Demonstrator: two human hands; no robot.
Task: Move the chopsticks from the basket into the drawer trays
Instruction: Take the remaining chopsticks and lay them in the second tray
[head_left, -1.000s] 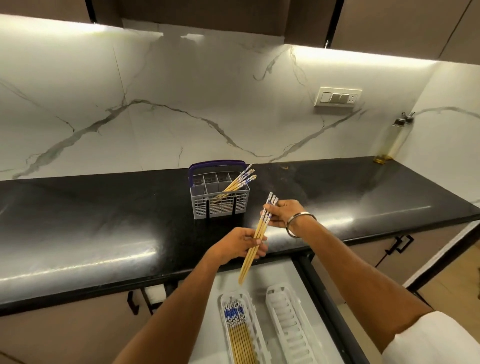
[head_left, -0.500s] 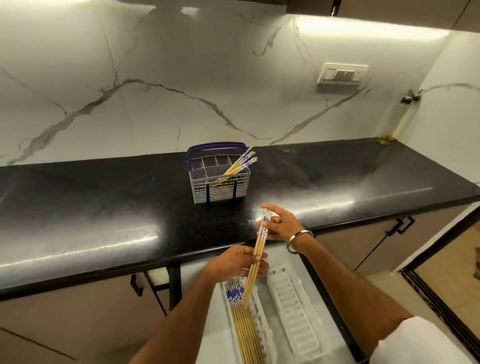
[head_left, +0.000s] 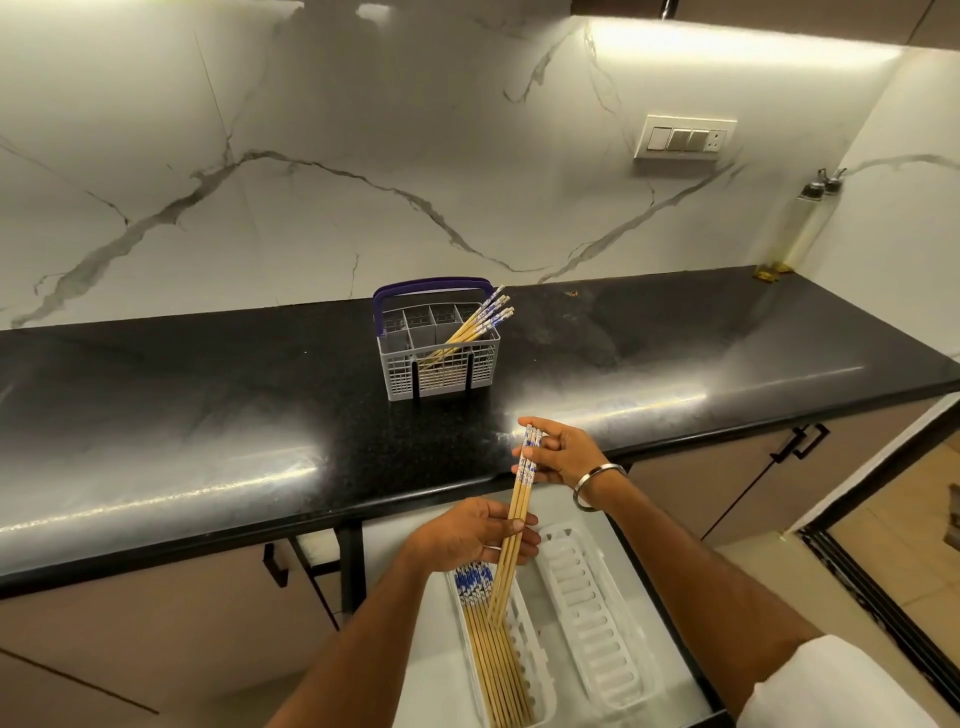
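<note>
- The white slotted plastic tray on the left (head_left: 540, 691) of the open drawer already holds a row of bamboo chopsticks with blue-patterned ends (head_left: 493, 665); the matching white tray on the right (head_left: 592, 613) looks empty.
- The left hand (head_left: 470, 535) curls its fingers and thumb around the middle of a small held bundle of bamboo chopsticks (head_left: 517, 512), whose thin tips dip into the left tray.
- The right hand (head_left: 558, 457) pinches the bundle's patterned upper ends.
- To place them well, I would keep the bundle parallel to those lying there, lower the patterned ends gently, then let go.
- Farther off, the grey plastic cutlery basket with a purple handle (head_left: 441, 371) stands on the black stone counter (head_left: 208, 395), with several chopsticks (head_left: 480, 322) leaning inside.
</note>
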